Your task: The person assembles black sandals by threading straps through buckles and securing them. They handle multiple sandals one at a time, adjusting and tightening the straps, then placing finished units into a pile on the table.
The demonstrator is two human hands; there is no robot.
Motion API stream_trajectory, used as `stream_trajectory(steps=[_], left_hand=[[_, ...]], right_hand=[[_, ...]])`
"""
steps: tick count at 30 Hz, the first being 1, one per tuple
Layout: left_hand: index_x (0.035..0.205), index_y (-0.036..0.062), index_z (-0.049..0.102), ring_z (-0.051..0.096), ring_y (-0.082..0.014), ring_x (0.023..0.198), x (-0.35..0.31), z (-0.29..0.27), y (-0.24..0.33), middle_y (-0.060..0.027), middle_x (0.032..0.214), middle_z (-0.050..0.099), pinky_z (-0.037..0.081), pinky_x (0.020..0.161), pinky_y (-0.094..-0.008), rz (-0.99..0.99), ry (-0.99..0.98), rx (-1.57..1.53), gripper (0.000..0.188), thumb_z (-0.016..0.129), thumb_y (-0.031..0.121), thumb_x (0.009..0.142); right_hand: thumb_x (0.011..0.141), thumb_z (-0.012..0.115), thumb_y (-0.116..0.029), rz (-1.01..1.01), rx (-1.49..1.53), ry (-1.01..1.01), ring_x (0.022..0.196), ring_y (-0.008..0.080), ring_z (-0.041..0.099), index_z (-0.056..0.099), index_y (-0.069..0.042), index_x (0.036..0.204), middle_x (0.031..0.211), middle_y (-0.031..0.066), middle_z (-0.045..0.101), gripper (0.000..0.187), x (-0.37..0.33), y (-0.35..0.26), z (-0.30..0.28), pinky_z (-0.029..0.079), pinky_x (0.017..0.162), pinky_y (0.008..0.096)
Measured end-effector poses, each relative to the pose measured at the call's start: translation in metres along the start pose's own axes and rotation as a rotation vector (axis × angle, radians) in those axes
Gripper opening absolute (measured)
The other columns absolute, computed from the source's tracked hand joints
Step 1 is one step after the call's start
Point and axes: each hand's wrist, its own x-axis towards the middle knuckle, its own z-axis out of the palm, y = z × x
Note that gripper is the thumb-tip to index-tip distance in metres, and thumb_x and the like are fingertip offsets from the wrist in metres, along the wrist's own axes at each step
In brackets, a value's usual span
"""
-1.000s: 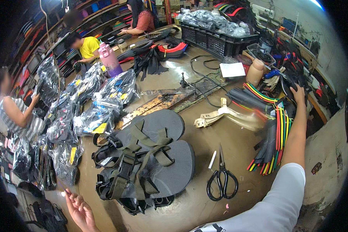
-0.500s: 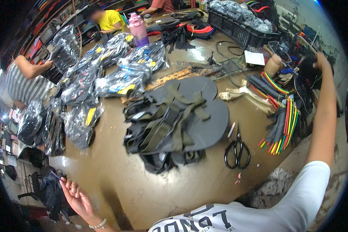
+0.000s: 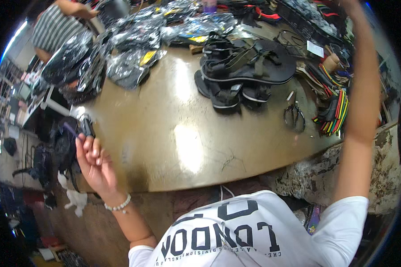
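Observation:
My left hand (image 3: pixel 96 162), wearing a pale bead bracelet, is raised beside the left edge of the table. Its thumb and forefinger pinch a slim purple stick (image 3: pixel 70 130), pen-like but blurred; the other fingers are curled. My right forearm reaches up along the right side and runs out at the upper edge, so the hand itself is cut off. Between the arms, toward the far side, lies a stack of black sandals (image 3: pixel 267 66) with dark green straps. Black-handled scissors (image 3: pixel 294 118) lie to the right of the sandals, beside a small whitish stick (image 3: pixel 290 95).
Plastic-wrapped bundles (image 3: pixel 133 66) cover the far left of the brown table (image 3: pixel 165 147). At right lie striped, colourful strips (image 3: pixel 336 113), a thread cone (image 3: pixel 331 62) and a white paper (image 3: pixel 315 48). A black crate (image 3: pixel 294 20) stands behind. A person in a striped shirt (image 3: pixel 60 29) is at far left.
The view has tilted down and turned left, so the table things sit higher and farther right. My right arm now stretches past the upper edge. The purple stick stays in my left hand.

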Motion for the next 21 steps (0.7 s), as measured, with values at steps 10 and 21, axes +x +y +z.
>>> stream_trajectory(steps=[10, 21], left_hand=[[0.106, -0.0002, 0.059, 0.048, -0.0075, 0.067, -0.059, 0.001, -0.021, -0.0011, 0.082, 0.054, 0.043, 0.052, -0.0165, 0.081, 0.163, 0.247, 0.022, 0.052, 0.020, 0.100], [0.104, 0.0016, 0.060, 0.054, -0.0097, 0.070, -0.065, -0.027, -0.101, -0.0022, 0.084, 0.059, 0.044, 0.058, -0.0210, -0.066, 0.244, 0.358, 0.018, 0.058, 0.018, 0.097]], right_hand=[[0.066, 0.072, -0.005, -0.337, 0.449, -0.337, 0.090, 0.0353, 0.057, 0.061, 0.000, 0.100, 0.105, 0.0145, 0.061, 0.035, -0.270, -0.150, 0.183, 0.050, 0.083, 0.0408], [0.073, 0.055, 0.006, -0.386, 0.396, -0.541, 0.125, 0.0355, 0.047, 0.056, 0.001, 0.120, 0.133, 0.0129, 0.054, 0.047, -0.308, -0.084, 0.245, 0.047, 0.101, 0.0405]])
